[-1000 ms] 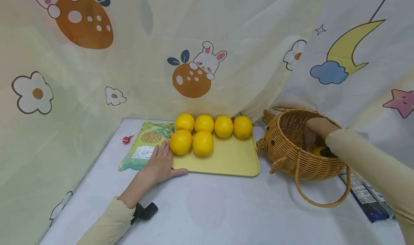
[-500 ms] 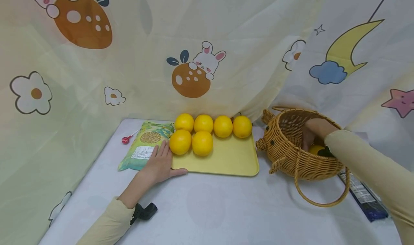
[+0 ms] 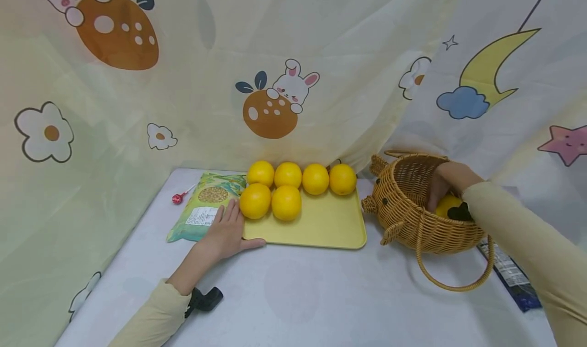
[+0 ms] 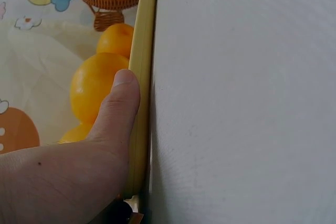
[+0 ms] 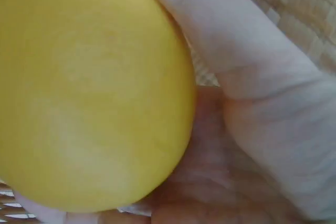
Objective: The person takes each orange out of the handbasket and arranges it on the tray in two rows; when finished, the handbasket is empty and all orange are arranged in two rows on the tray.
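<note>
My right hand (image 3: 451, 178) reaches into a pig-shaped wicker basket (image 3: 401, 207) at the right. Its fingers and thumb curl round a yellow orange (image 5: 94, 93), which fills much of the right wrist view. Part of that orange shows above the rim in the head view; the fingertips are mostly hidden. My left hand (image 3: 225, 237) lies with straight fingers at the left front corner of a yellow tray (image 3: 330, 227). Its thumb (image 4: 119, 103) runs along the tray's front edge. Several oranges (image 3: 286, 203) stand in the tray, in a back row and at the front left.
A green bag of beans (image 3: 208, 204) lies left of the tray, with a red lollipop (image 3: 178, 198) beside it. The basket's handle (image 3: 458, 288) hangs down onto the table. A dark packet (image 3: 513, 275) lies partly under the right sleeve. A printed curtain (image 3: 206, 107) hangs behind.
My right hand has risen slightly inside the basket, and more of the orange shows. The left hand, the tray and its oranges keep their places.
</note>
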The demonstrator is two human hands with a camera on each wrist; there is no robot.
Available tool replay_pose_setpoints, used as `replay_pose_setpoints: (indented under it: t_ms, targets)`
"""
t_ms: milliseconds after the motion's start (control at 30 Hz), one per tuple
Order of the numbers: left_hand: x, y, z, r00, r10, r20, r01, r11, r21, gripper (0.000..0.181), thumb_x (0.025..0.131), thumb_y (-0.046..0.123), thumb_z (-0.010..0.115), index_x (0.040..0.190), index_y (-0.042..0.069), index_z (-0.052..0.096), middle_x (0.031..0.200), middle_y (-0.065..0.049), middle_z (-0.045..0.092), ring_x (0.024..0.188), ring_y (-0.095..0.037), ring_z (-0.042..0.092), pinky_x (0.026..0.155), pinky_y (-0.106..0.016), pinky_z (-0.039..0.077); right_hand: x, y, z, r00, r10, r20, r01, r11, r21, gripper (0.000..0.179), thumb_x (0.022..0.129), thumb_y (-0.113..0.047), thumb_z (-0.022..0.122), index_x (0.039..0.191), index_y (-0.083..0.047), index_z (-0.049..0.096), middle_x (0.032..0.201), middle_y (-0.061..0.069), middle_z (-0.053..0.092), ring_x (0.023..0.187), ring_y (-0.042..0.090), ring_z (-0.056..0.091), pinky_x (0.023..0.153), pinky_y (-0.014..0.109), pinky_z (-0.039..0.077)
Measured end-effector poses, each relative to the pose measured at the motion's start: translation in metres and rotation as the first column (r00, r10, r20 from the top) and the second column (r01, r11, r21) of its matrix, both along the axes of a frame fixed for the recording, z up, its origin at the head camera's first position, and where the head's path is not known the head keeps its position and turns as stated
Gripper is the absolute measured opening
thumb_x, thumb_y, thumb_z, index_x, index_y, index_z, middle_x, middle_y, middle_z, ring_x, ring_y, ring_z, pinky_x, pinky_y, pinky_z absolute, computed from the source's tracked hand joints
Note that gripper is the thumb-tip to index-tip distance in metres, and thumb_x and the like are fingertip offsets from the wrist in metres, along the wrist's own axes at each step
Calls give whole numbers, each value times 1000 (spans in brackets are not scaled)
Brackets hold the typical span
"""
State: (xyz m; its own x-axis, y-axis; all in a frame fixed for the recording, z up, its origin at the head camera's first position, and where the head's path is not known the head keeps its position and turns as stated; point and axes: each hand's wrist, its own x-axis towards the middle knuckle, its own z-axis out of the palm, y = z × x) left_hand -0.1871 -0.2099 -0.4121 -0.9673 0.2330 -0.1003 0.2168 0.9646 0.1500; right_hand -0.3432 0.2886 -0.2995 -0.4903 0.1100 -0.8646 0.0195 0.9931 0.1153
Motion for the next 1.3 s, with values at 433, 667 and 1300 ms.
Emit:
replay_pose_setpoints:
  t_ms: [433, 667, 1300]
  targets:
    - [-1, -1, -4, 1000, 0, -4, 0, 1000, -14, 117, 82, 77, 49, 149, -13, 15, 159, -31, 9, 150, -44, 6, 121, -61, 6, 10, 25, 77, 984, 113, -135, -175, 708, -684, 55, 99, -27, 50, 146, -8, 28, 123, 19, 45, 102, 28, 58, 86, 40, 54]
    - [-2, -2, -2, 1000, 2, 0, -2, 1000, -23, 118, 82, 78, 48, 150, -13, 15, 159, -31, 9, 150, -44, 5, 121, -61, 5, 36, 14, 84, 910, 104, -402, -393, 526, -754, 52, 96, -26, 52, 144, -10, 37, 122, 11, 55, 100, 25, 60, 82, 35, 57]
    - [-1, 0, -4, 1000, -5, -12, 5, 1000, -18, 117, 82, 77, 49, 149, -13, 16, 159, -31, 10, 150, -44, 6, 121, -61, 6, 98, -84, 45, 871, -452, -194, -108, 208, -972, 44, 103, -35, 42, 143, -18, 33, 127, 7, 42, 97, 18, 65, 80, 45, 60]
